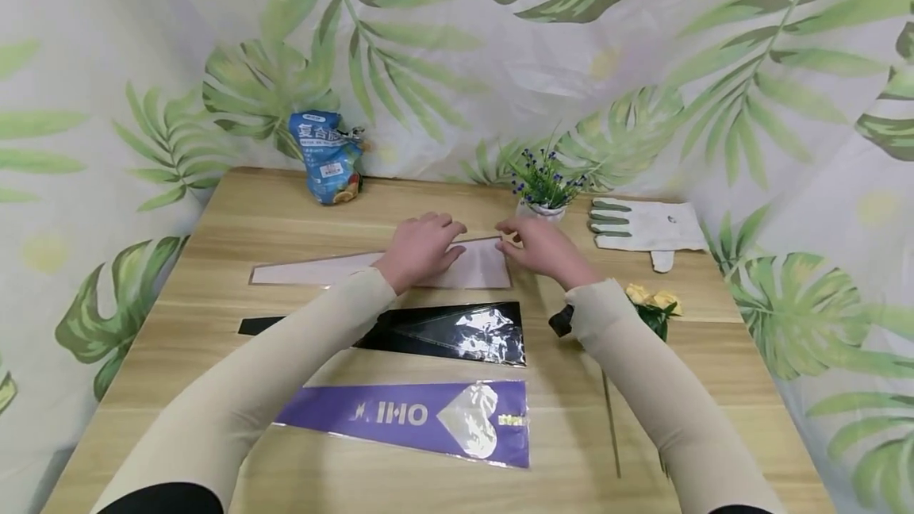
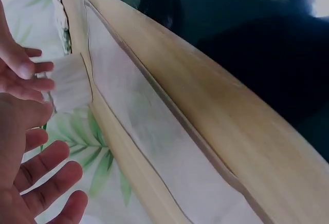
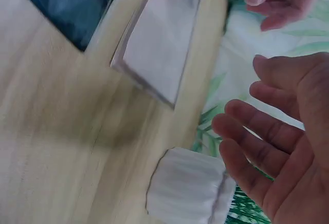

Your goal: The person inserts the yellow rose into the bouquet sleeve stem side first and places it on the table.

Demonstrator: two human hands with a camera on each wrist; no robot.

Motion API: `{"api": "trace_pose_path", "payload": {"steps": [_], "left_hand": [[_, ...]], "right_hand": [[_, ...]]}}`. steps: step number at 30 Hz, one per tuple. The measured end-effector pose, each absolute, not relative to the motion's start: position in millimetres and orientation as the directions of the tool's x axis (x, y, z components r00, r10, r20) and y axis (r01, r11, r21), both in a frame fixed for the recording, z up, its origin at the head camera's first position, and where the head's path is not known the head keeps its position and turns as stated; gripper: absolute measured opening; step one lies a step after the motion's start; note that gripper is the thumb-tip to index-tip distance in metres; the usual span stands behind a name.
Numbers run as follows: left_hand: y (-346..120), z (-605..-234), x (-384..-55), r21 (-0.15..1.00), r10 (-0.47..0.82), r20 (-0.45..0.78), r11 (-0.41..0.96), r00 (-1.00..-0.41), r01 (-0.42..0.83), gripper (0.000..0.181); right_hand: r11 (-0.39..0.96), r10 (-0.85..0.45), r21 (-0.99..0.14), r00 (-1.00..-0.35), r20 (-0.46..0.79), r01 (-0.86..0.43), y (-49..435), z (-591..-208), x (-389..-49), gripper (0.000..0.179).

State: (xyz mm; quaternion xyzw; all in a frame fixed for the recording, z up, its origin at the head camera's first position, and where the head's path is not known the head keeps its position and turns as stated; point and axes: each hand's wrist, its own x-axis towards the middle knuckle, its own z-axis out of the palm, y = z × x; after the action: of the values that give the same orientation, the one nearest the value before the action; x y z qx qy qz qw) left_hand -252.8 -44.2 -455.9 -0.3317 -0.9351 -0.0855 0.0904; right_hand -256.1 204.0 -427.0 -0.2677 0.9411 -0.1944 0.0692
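2 bare hands hover around a long white wrapper, and neither grips anything: the left hand has its fingers loosely bent and spread, and the right hand holds its thumb and fingers apart, with no contact showing in the wrist views. For handling this wrapper well, a light touch would probably serve best, since it looks thin and likely to crease or slide; flat fingertips near the wide end, with the left hand steadying the middle, should keep it straight. Care on the right seems wise too, because the white pot stands just beyond the right hand and could be knocked. The wrapper lies flat on the tabletop, partly beneath the left hand in the head view; its narrow end reaches out to the left of that hand, and its wide end finishes just left of the right hand, the far corner near those fingertips. Nearer the person than the hands lie 2 more wrappers, the black wrapper first and the purple wrapper beyond it, partly crossed by the left forearm.
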Motion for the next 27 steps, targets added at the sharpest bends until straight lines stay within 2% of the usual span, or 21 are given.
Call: {"api": "trace_pose_path", "payload": {"steps": [2, 8, 10, 12, 16, 18, 20, 23, 27], "left_hand": [[-39.2, -462.0, -254.0, 0.123, 0.636, 0.167, 0.745, -0.753, 0.656, 0.038], [-30.2, -482.4, -233.6, 0.177, 0.721, -0.130, 0.692, -0.680, 0.700, 0.060], [-32.1, -486.4, -228.1, 0.157, 0.716, -0.168, 0.698, -0.677, 0.699, 0.061], [-34.0, -489.9, -226.1, 0.157, 0.716, -0.162, 0.698, -0.680, 0.698, 0.059], [-35.0, -488.1, -224.2, 0.170, 0.724, -0.143, 0.690, -0.675, 0.704, 0.058], [-34.5, -488.0, -223.4, 0.180, 0.730, -0.140, 0.683, -0.669, 0.707, 0.058], [-34.2, -488.1, -223.0, 0.179, 0.733, -0.124, 0.680, -0.669, 0.711, 0.057], [-33.6, -489.6, -223.3, 0.170, 0.727, -0.105, 0.686, -0.679, 0.708, 0.054], [-35.8, -489.5, -224.1, 0.183, 0.720, -0.116, 0.692, -0.684, 0.698, 0.055]], "right_hand": [[0.798, -0.527, -0.374, -0.848, -0.055, -0.472, 202.0, -435.5, -263.0, 0.044], [0.857, -0.503, -0.253, -0.837, -0.215, -0.450, 206.6, -459.7, -263.1, 0.068], [0.852, -0.512, -0.266, -0.825, -0.240, -0.452, 208.0, -464.0, -262.4, 0.067], [0.834, -0.527, -0.318, -0.821, -0.218, -0.451, 210.0, -468.3, -262.8, 0.057], [0.768, -0.508, -0.539, -0.842, -0.183, -0.346, 212.2, -467.7, -260.0, 0.030], [0.717, -0.483, -0.650, -0.852, -0.201, -0.253, 212.6, -468.8, -257.2, 0.034], [0.676, -0.438, -0.721, -0.871, -0.224, -0.154, 211.7, -471.2, -254.4, 0.047], [0.605, -0.369, -0.795, -0.900, -0.231, -0.044, 208.5, -477.6, -252.2, 0.063], [0.484, -0.250, -0.867, -0.931, -0.265, 0.117, 202.1, -481.6, -251.6, 0.070]]}}
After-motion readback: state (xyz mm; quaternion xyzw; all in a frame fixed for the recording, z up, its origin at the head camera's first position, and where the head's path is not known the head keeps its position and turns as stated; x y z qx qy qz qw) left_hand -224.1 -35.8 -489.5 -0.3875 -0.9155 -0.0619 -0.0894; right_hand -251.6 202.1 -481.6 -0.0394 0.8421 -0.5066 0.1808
